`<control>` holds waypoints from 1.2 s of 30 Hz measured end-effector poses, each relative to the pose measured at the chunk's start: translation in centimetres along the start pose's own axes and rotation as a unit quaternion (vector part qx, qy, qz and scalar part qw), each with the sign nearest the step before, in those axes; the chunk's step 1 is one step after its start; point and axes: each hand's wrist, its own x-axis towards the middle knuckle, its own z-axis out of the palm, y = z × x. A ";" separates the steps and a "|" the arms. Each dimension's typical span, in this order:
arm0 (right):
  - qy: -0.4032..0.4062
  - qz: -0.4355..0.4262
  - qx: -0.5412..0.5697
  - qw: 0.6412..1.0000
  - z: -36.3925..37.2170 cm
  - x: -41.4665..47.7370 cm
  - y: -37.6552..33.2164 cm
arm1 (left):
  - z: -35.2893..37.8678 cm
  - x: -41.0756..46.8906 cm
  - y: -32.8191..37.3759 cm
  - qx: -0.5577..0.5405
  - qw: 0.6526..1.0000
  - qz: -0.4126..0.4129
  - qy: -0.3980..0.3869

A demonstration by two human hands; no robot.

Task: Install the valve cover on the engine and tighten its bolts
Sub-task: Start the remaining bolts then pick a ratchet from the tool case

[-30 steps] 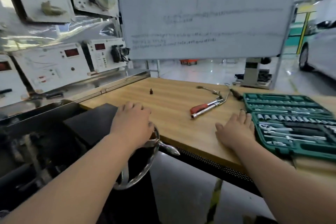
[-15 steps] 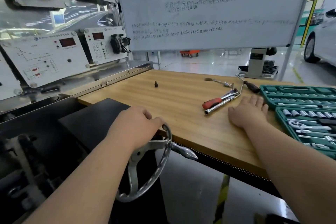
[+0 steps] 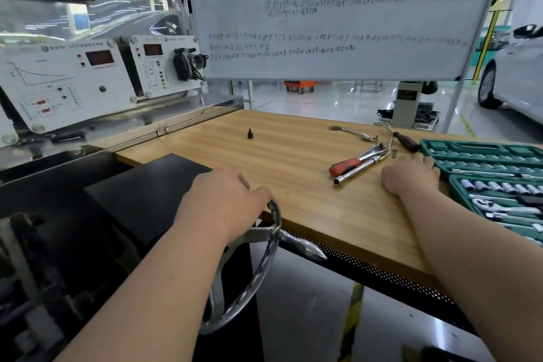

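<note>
My left hand (image 3: 223,203) grips the top of a shiny metal handwheel (image 3: 258,267) at the edge of a dark stand. A black flat block (image 3: 147,185) lies just behind that hand. My right hand (image 3: 411,176) rests flat on the wooden bench (image 3: 293,161), fingers together, holding nothing. A red-handled ratchet with an extension bar (image 3: 355,163) lies left of that hand. One small black bolt (image 3: 250,133) stands alone near the bench's back. No valve cover shows in view. Dark engine parts (image 3: 32,273) sit at the lower left, blurred.
An open green socket set case (image 3: 496,182) fills the bench's right end. A black-handled tool (image 3: 407,142) and a thin wrench (image 3: 349,131) lie behind the ratchet. A whiteboard (image 3: 338,15) stands behind the bench, instrument panels (image 3: 67,82) at left, a white car (image 3: 517,67) at far right.
The view has tilted and shifted; my right hand now lies nearer the ratchet and the case's left edge. My left hand has kept its hold on the handwheel's top.
</note>
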 end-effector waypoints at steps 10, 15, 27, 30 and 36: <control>-0.045 -0.093 0.064 0.993 0.9 4.1 -1.2 | 0.0 -0.1 0.0 -0.006 1.000 -0.003 0.001; -0.045 -0.115 0.084 0.989 1.2 6.7 -1.7 | 0.1 -0.1 -0.2 -0.005 1.000 -0.004 0.001; 0.022 -0.064 -0.011 0.998 0.5 4.4 -1.4 | 0.1 0.0 0.4 0.013 1.000 0.005 0.009; 0.021 -0.050 -0.004 0.999 0.1 2.8 -1.0 | 0.1 0.1 0.3 0.020 1.000 0.006 0.015; 0.016 -0.056 -0.009 0.998 -0.9 -0.7 -0.9 | 0.3 0.0 0.2 0.031 0.999 0.001 0.021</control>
